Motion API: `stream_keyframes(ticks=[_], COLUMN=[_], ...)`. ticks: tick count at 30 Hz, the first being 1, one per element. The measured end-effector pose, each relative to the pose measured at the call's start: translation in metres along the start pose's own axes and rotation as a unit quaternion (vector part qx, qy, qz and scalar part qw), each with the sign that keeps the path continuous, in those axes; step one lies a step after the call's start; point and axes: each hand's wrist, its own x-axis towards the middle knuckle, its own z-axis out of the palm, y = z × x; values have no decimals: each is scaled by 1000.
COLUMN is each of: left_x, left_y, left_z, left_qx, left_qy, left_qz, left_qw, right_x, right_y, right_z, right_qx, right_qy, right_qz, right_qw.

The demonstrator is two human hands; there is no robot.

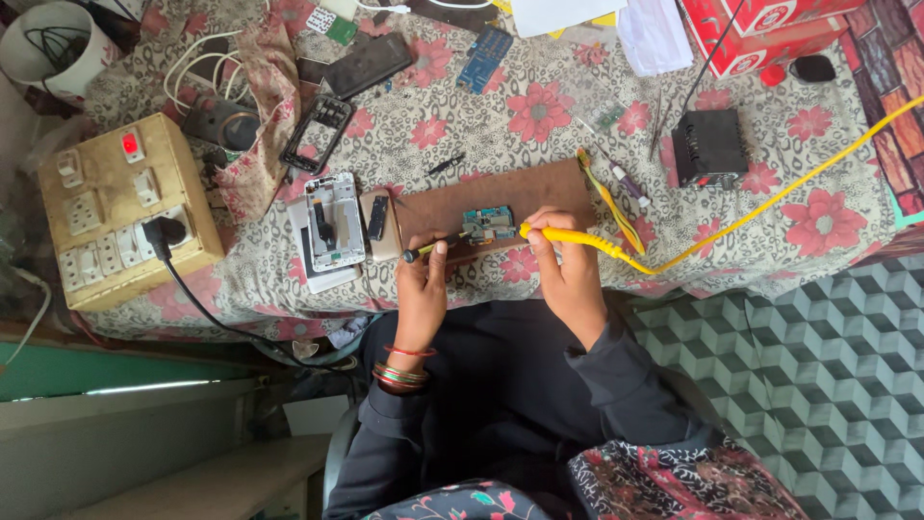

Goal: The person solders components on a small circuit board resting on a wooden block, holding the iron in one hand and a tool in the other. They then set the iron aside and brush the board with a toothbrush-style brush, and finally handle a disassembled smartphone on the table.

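My left hand (422, 289) grips a slim black tool with a yellow band (431, 248), its tip pointing at a small blue-green circuit board (489, 223). The board lies on a brown wooden work board (539, 188) at the table's near edge. My right hand (568, 274) is closed around a yellow soldering iron handle (568, 236), whose tip meets the circuit board's right side. Its yellow cable (770, 197) runs off to the right. Red and green bangles sit on my left wrist.
A beige switch box (120, 207) with a black plug stands at left. A white phone frame (334, 221) and a black phone frame (318, 135) lie left of the board. A black box (709, 146), red cartons (770, 34) and tweezers sit on the flowered cloth.
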Motion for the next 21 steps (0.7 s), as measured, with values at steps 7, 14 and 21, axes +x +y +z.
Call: stream_keyframes(ticks=[7,14,21], left_x=[5,4,4], left_y=[16,19,14], left_z=[1,1,1], left_qx=[43,79,36], left_qy=[2,1,-11], left_qz=[11,32,32], left_qw=[999,996,999], right_x=[-3,-2,2], right_y=[4,9,8], right_z=[-1,2,3], right_qx=[37,74,89], right_qy=[-5,-4,-7], right_qz=[9,28,34], right_qw=[999,997,995])
